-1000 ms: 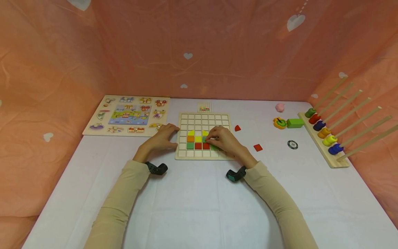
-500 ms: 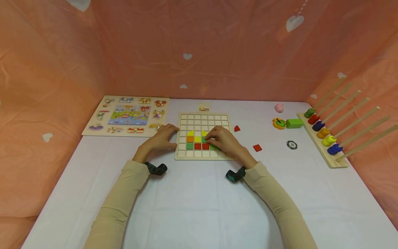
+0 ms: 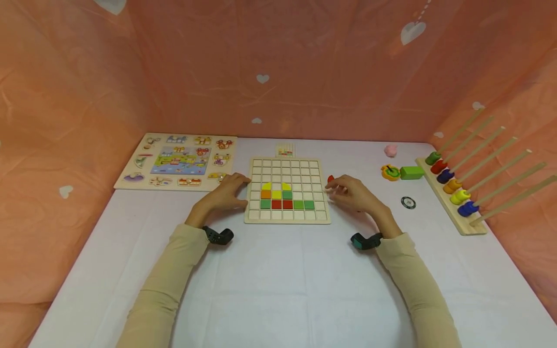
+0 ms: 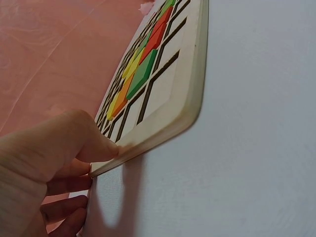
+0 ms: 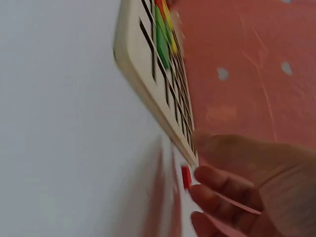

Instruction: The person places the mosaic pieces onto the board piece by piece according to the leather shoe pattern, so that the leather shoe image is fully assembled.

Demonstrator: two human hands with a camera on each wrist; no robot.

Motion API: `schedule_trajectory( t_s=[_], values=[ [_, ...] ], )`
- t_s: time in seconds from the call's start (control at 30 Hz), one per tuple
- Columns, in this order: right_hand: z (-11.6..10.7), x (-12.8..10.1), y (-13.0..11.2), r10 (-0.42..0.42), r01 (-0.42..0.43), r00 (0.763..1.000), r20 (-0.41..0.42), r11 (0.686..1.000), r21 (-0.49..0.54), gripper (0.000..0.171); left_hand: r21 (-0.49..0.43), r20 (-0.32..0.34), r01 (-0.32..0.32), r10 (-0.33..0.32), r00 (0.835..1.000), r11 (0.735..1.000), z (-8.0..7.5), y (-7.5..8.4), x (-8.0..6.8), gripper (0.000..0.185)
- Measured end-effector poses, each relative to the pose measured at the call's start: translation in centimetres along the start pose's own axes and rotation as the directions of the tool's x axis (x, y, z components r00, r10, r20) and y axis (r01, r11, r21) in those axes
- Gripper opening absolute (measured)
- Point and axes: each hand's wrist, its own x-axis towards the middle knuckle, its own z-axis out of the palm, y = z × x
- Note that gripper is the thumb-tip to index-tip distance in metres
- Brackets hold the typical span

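Observation:
A wooden grid board (image 3: 308, 179) lies mid-table, bearing several coloured tiles: yellow, orange, green and red. Against its left edge rests my left hand (image 3: 224, 195); in the left wrist view the thumb (image 4: 101, 145) touches the rim, with the other fingers beside the edge. My right hand (image 3: 354, 194) hovers just off the board's right side, fingers loosely bent with nothing between them. By its fingertips a red tile (image 3: 330, 178) lies on the cloth, partly covered; the right wrist view has this red tile (image 5: 185, 177) below the thumb. The red square is hidden under my right hand.
Behind the board lies a small pattern card (image 3: 285, 150). A picture puzzle (image 3: 126, 179) is at the left. Rightward are a green block (image 3: 411, 172), an orange-green toy (image 3: 390, 172), a pink figure (image 3: 390, 151), a black-white chip (image 3: 408, 202) and a peg stand (image 3: 474, 227).
My right hand has left the board's middle and moved right, uncovering the green tiles there and covering the red square. The left hand stays at the board's left edge.

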Motion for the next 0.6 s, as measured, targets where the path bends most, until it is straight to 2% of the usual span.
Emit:
schedule_trajectory(
  t_s=[0.17, 0.3, 0.5, 0.6],
  values=[
    [-2.4, -2.5, 1.7, 0.150, -0.148, 0.987, 0.062, 0.989, -0.028, 0.031, -0.002, 0.000, 0.006, -0.006, 1.000, 1.000, 0.0, 0.0, 0.0, 0.067],
    [-3.7, -3.8, 2.6, 0.214, -0.213, 0.973, 0.088, 0.977, -0.027, 0.036, -0.011, 0.009, 0.028, -0.028, 1.000, 1.000, 0.0, 0.2, 0.0, 0.067],
    [-4.3, -4.7, 3.4, 0.185, -0.182, 0.969, 0.165, 0.983, -0.036, 0.045, -0.011, 0.003, 0.028, -0.028, 1.000, 1.000, 0.1, 0.1, 0.0, 0.066],
    [-4.2, -4.8, 3.7, 0.167, -0.164, 0.970, 0.179, 0.986, -0.029, 0.042, -0.010, -0.002, 0.022, -0.022, 1.000, 1.000, 0.1, 0.0, 0.0, 0.067]
  ],
)
